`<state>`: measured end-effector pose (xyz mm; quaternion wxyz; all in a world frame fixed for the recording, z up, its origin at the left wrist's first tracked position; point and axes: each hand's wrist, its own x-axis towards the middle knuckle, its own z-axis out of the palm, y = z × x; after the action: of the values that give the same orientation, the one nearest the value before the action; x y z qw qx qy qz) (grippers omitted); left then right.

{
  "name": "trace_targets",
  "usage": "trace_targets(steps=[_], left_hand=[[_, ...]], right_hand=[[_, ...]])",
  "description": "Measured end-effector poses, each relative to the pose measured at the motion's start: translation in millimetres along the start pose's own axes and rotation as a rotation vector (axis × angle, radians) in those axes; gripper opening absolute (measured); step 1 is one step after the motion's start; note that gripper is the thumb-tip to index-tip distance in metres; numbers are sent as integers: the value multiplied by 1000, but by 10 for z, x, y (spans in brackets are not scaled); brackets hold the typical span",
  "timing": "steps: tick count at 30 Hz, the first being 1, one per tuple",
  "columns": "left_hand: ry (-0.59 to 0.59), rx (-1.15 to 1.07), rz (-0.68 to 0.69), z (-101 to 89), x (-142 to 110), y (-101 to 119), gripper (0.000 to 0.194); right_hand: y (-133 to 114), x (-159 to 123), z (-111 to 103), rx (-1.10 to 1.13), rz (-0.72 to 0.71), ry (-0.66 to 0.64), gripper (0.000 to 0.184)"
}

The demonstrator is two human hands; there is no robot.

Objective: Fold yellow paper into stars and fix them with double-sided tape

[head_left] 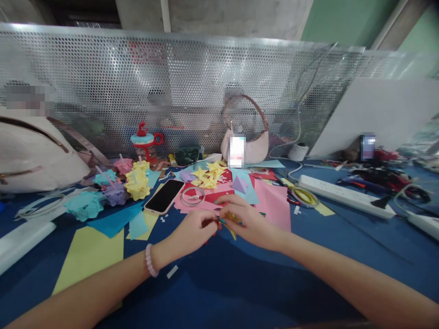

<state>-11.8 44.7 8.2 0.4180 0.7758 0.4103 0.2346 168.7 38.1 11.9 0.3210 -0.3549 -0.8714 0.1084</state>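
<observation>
My left hand [194, 232], a beaded bracelet at its wrist, is closed with its fingertips meeting those of my right hand [248, 224]. Between them is a small piece of folded yellow paper [232, 233], mostly covered by the fingers. The right fingers curl around it in a pinch; the left fingertips press at its left side. Just beyond the hands, several yellow paper stars [210, 174] lie on pink and red sheets, with a folded purple paper piece [239, 184] to their right. A roll of clear tape [193, 196] rests left of the right hand.
A phone [164, 196] lies flat on the blue table [206, 292]. Further left are paper flowers [137, 180], a large yellow sheet [91, 256] and a white bag [30, 155]. A lit phone [236, 151] leans on a handbag [255, 146]. Rightward sits a power strip [346, 196].
</observation>
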Motion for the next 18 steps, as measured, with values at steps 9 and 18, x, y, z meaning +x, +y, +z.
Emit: trace_targets(steps=[9,18], left_hand=[[-7,-116,-45,7,27,-12,15],[1,-183,-33,30,8,-28,18]], right_hand=[[12,-8,21,-211,-170,75,11],[-45,-44,-21,-396,-293,140,15]])
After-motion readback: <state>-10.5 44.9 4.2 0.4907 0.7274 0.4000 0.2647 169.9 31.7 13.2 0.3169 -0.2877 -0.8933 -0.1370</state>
